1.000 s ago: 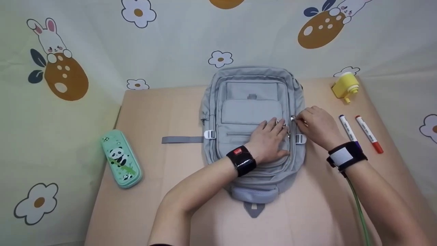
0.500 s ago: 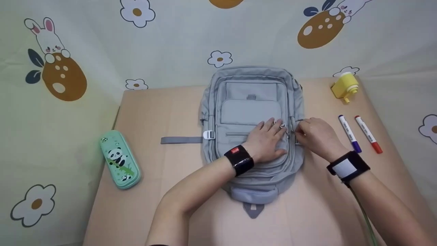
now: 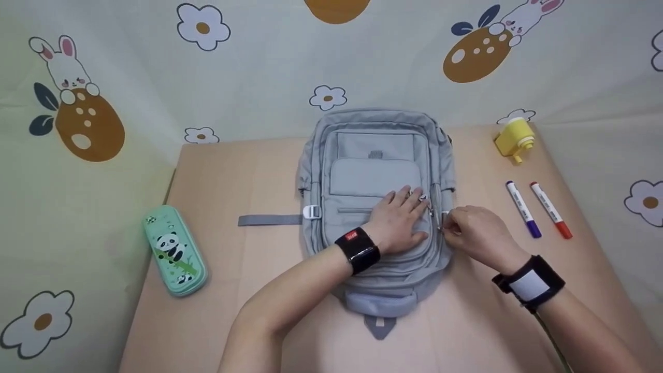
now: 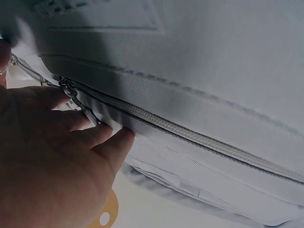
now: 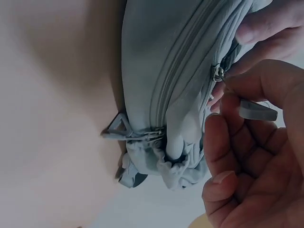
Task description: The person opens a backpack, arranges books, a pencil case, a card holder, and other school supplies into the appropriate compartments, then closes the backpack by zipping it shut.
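Note:
A grey backpack lies on the table with its front panel facing up. My left hand rests on the lower right of that panel, fingers spread. In the left wrist view, its fingertips touch the fabric beside a zipper with a dark metal pull. At the bag's right edge, my right hand pinches a zipper pull between thumb and index finger. The metal slider sits just beyond those fingertips, on the bag's side zipper.
A green panda pencil case lies at the left. On the right are a blue-capped marker, a red-capped marker and a yellow pencil sharpener. A patterned cloth hangs behind the table.
My right hand has moved down the bag's right side, toward the near end, with the zipper pull. My left hand keeps its place on the bag. The head view has shifted slightly.

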Motion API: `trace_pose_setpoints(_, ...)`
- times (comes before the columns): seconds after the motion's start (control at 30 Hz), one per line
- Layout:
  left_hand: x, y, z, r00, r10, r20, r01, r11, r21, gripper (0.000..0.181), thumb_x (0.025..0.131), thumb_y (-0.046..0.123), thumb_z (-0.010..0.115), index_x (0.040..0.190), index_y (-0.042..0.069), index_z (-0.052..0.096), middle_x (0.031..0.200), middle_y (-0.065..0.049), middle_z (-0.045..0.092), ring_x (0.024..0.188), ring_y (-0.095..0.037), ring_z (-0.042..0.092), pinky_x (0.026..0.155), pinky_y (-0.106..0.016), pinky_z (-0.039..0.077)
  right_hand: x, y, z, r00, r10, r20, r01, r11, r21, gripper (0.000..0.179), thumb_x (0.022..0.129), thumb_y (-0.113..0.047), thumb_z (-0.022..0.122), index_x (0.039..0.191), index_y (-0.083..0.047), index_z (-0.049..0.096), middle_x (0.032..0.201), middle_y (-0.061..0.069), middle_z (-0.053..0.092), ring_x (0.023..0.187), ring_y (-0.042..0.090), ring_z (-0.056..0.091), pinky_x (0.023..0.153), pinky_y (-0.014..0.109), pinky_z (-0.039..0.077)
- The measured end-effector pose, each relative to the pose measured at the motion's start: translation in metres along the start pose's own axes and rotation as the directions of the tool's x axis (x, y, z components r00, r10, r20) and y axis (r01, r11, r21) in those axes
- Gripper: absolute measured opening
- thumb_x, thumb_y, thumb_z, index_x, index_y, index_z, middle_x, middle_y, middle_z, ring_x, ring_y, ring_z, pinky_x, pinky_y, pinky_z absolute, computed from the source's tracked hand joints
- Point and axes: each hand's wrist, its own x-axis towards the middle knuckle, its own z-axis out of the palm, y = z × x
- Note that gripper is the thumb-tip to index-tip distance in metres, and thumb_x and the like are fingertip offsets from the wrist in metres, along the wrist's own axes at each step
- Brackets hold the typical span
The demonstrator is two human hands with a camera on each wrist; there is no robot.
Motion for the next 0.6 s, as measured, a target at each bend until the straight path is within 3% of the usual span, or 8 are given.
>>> trace_pose_setpoints(0.27,-0.003,0.001,0.004,1.0,-0.004,0.003,0.004,1.0,0.01,0.079,0.103,0.065,0.034,0.165,0.021,0.016,0.171,-0.005,0.008,0.156,-0.028,0.009,0.123,-0.044,0.015,-0.013,-0.015,0.0,0.985,0.103,0.136,-0.117,0.988,0.101,0.009,0.079,-0.009,0.075,0.081,-0.015,0.069,0.069,-0.01,0.055,0.06,0.008,0.048,0.056,0.028,0.042)
trace_pose_setpoints(0.6,-0.001,0.002,0.0,1.0,-0.012,-0.007,0.013,0.999,0.033,0.078,0.103,0.065,0.034,0.165,0.021,0.019,0.171,-0.005,0.011,0.156,-0.027,0.011,0.123,-0.044,0.018,-0.016,-0.032,-0.005,0.938,0.145,0.314,-0.223,0.947,0.231,0.011,0.077,-0.009,0.071,0.075,-0.017,0.064,0.064,-0.01,0.053,0.055,0.008,0.049,0.051,0.027,0.04)
